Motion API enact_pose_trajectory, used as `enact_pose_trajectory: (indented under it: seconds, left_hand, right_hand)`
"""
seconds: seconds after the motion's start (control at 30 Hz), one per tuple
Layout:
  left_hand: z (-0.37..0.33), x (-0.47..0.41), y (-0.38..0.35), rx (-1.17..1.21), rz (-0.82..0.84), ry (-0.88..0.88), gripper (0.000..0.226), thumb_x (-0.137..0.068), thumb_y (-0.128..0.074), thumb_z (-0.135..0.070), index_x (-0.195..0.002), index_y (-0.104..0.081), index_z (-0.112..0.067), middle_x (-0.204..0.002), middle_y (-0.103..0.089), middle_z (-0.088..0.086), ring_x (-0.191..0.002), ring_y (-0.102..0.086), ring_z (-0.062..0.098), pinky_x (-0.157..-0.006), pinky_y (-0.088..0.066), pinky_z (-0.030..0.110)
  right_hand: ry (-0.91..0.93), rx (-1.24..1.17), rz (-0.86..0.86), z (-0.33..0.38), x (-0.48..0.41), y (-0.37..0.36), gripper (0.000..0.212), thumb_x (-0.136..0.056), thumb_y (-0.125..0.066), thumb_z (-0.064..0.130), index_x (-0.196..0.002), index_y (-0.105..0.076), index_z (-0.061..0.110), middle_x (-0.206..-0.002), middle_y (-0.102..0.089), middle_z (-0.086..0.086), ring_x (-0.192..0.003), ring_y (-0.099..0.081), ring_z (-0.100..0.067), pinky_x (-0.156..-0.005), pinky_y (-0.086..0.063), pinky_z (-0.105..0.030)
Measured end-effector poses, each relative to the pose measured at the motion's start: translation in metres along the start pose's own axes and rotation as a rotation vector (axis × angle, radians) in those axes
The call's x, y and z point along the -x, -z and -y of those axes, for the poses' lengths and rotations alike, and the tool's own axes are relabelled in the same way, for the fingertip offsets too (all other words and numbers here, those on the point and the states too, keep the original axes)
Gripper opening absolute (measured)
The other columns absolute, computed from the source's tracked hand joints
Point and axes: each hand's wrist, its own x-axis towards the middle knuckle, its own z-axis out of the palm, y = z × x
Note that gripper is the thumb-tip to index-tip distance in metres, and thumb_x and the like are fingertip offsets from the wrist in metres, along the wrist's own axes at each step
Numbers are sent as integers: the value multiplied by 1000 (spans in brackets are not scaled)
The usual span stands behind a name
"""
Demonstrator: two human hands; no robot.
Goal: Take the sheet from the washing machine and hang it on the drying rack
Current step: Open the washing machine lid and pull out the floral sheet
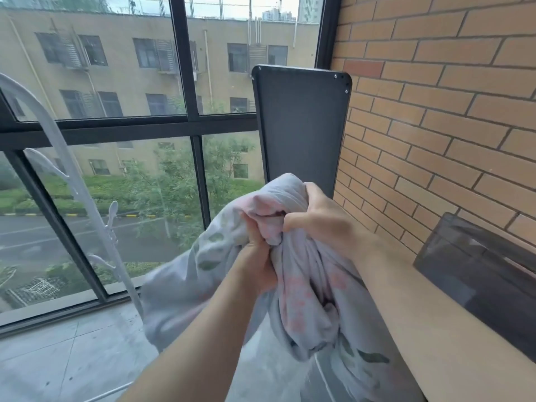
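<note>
The person stands by the big window [116, 68] and holds the sheet [304, 285] up in front of the chest. The sheet is pale, with pink spots and green leaves, and it is all scrunched into one lump. It is out of the washing machine, and it is not on the drying rack [74, 181] yet.

Both hands hold it tight. The right hand [319, 221] is on top, with its fingers curled down over the high part of the lump. The left hand [258, 256] is just under it and a bit to the left, and its fingers are tucked into the folds. The two hands are almost touching. The rest of the sheet hangs down from them in a long, loose bunch, so its long way runs up and down.

The white drying rack is on the left, well apart from the sheet. Its bent bar runs from high up at the far left down to the floor [72, 358], near the sheet's low left edge. So the rack is to the left of both hands, and the left hand is the nearer one.

I think the sheet has to go left, and it has to be opened out wide first, since a lump will not lie flat over a bar. A low corner could drag on the floor.
</note>
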Motion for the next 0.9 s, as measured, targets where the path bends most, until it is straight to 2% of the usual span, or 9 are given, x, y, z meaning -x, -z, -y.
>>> enact_pose_trajectory:
  seconds: [0.1, 0.23, 0.3, 0.43, 0.5, 0.6, 0.67, 0.77, 0.9]
  left_hand:
    - [-25, 6, -6, 91, 49, -74, 92, -81, -42, -82, -129, -67, -6, -135, -61, 22, -122, -61, 35, -109, -41, 49]
    - [-49, -8, -9, 263, 56, -115, 64, -97, -45, -57, -132, -64, -6, -135, -60, 23, -128, -55, 41, -115, -33, 54]
    - [-49, -6, -21, 246, 68, -85, 61, -98, -45, -56, -122, -72, -6, -131, -63, 22, -124, -59, 41, -115, -32, 55]
    - [-47, -6, -25, 198, 92, -74, 71, -95, -45, -65, -111, -76, -4, -127, -66, 23, -115, -64, 40, -107, -39, 55]
    - [-49, -17, -11, 127, 62, -154, 87, -81, -51, -78, -130, -65, -8, -137, -61, 17, -128, -58, 33, -112, -37, 50]
    - [-31, -35, 6, -334, -36, -190, 118, -51, -63, -94, -143, -53, -20, -141, -60, 0, -137, -49, 21, -117, -35, 43]
    - [-11, -29, 3, -457, 91, -181, 118, -50, -60, -94, -141, -54, -19, -138, -62, 1, -132, -54, 18, -115, -39, 38]
    - [-3, -23, -18, -266, 237, -16, 114, -58, -63, -86, -142, -52, -10, -142, -58, 13, -134, -53, 23, -116, -36, 39]
    - [-16, -24, -14, -64, 191, -28, 73, -97, -45, -60, -140, -54, -2, -147, -49, 21, -137, -47, 33, -120, -28, 48]
  right_hand:
    - [11, -185, 131, -27, 9, 4, 88, -61, -92, 29, -137, -50, 32, -129, -64, 5, -117, -64, -11, -102, -52, -43]
    - [-43, -65, 226, -110, 34, -21, 131, -53, -100, 31, -154, -18, 48, -144, -51, 19, -133, -50, -2, -109, -46, -36]
    - [-64, 42, 139, -145, 44, -48, 116, -50, -100, 37, -144, -33, 45, -134, -56, 22, -128, -53, 1, -105, -47, -28]
    - [-221, 158, -168, -153, 40, -56, 24, -79, -74, 38, -98, -60, 37, -94, -70, 14, -95, -68, -15, -83, -56, -34]
    - [-176, 146, -268, -137, 29, -39, 12, -85, -66, 35, -96, -62, 34, -89, -70, 13, -89, -67, -16, -74, -55, -28]
    - [-55, 109, -431, -95, 12, -8, 10, -88, -65, 26, -98, -62, 27, -84, -65, 14, -82, -64, -17, -58, -42, -15]
    - [71, 106, -452, -66, 5, 0, 21, -84, -72, 27, -104, -64, 25, -87, -67, 14, -82, -64, -14, -59, -42, -10]
    - [138, 64, -220, -42, 8, 4, 59, -76, -77, 25, -129, -56, 34, -114, -67, 15, -102, -65, -3, -84, -51, -15]
    - [18, 55, 205, -78, 32, 6, 133, -62, -93, 36, -155, 0, 53, -155, -17, 37, -140, -29, 12, -112, -34, -16]
